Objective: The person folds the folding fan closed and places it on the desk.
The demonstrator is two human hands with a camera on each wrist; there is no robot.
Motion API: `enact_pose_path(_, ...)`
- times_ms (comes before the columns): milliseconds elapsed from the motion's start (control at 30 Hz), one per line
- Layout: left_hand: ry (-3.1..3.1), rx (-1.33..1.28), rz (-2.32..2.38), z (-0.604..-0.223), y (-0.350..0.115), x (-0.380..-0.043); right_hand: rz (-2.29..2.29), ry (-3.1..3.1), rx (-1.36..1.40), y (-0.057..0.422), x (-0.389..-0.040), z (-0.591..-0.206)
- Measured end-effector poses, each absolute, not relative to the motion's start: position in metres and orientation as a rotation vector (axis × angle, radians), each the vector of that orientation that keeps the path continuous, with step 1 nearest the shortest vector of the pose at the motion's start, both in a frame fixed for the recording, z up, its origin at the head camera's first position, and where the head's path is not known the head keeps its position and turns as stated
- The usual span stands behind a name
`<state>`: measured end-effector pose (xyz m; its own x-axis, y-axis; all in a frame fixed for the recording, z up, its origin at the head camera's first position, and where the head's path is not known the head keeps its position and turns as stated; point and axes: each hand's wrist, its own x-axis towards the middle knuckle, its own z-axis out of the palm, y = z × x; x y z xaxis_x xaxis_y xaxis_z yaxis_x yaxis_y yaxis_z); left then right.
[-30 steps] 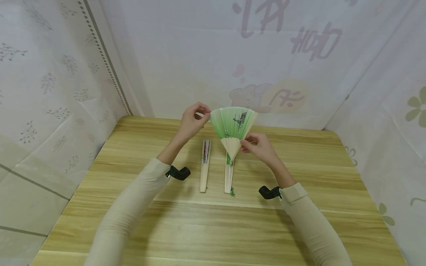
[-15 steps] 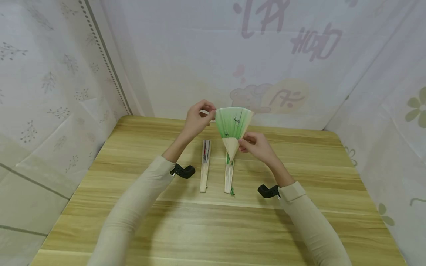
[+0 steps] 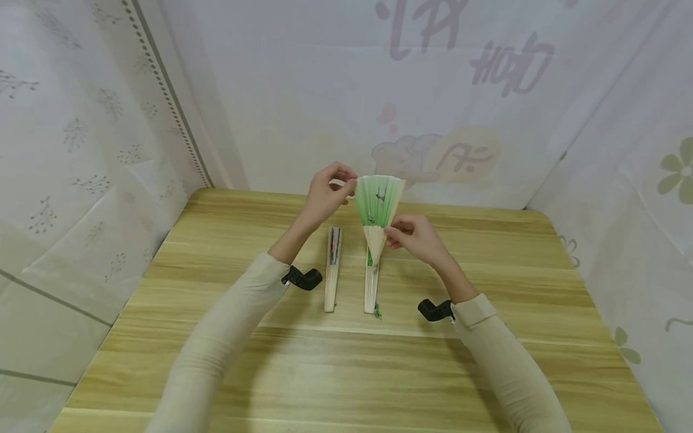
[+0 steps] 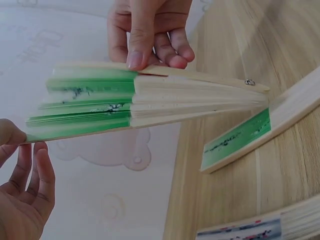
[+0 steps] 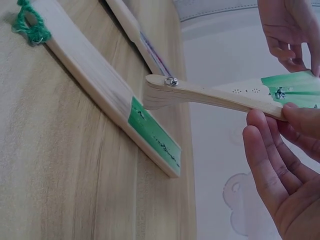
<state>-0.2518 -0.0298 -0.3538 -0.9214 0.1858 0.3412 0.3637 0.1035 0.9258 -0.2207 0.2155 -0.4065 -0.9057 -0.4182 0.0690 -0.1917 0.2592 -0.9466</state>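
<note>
A green folding fan (image 3: 379,201) with pale wooden ribs is held partly spread above the table, its pivot end pointing down toward me. My left hand (image 3: 326,193) pinches the upper left corner of its leaf between thumb and finger. On the other side, my right hand (image 3: 417,238) pinches the right outer rib near where the green leaf meets the wood. Below it lies a folded green fan (image 3: 371,288) with a green tassel (image 5: 32,27). To the left of that rests another folded fan (image 3: 332,269), with a greyish, red-marked leaf.
The wood-grain table (image 3: 325,373) ends at a pale printed curtain (image 3: 303,90) behind the hands. More patterned cloth (image 3: 81,156) hangs along the left side. A dark wrist camera (image 3: 435,310) juts inward from the right cuff.
The left hand has moved right, toward the right hand, and the green fan has narrowed from a wider spread. The right hand has shifted slightly left. Both folded fans lie unmoved.
</note>
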Motion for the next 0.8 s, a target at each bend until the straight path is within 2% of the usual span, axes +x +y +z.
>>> enact_pose_path(300,-2.183,-0.553,-1.977,-0.367,-0.023,-0.263,-1.711,2.330,-0.573,0.213,-0.220,-0.403)
enact_pose_path(800,-2.099,-0.558,-2.033,-0.364,-0.015,-0.262,-1.741,2.324,-0.547,0.214,-0.220,-0.401)
